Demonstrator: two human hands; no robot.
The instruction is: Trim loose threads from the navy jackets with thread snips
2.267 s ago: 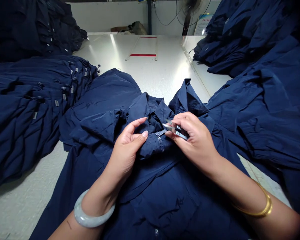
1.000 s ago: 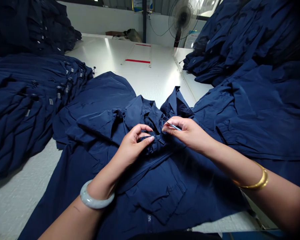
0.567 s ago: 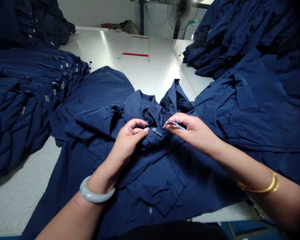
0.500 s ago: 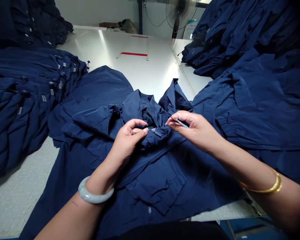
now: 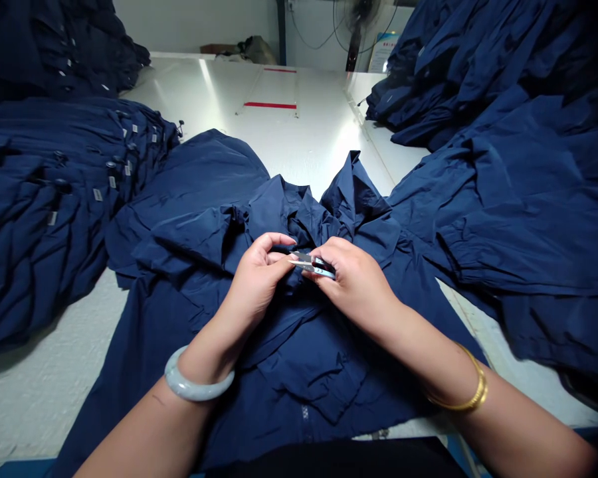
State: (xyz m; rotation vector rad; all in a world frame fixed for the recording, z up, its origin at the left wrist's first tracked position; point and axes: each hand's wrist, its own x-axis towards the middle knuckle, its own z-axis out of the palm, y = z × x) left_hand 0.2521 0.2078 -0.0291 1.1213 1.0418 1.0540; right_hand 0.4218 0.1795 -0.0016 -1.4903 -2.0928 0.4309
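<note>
Head view: thread snips gripped in right fingers, blades just beside left fingers pinching jacket.

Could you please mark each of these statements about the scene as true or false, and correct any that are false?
1. The right hand holds small thread snips. True.
2. The jade bangle is on the right wrist. False: it is on the left wrist, and a gold bangle is on the right.
3. The left hand holds a fold of the navy garment. True.
4. The garment lies spread on a white table. True.
5. The snips lie on the table. False: they are held in the right hand, above the garment.
</note>
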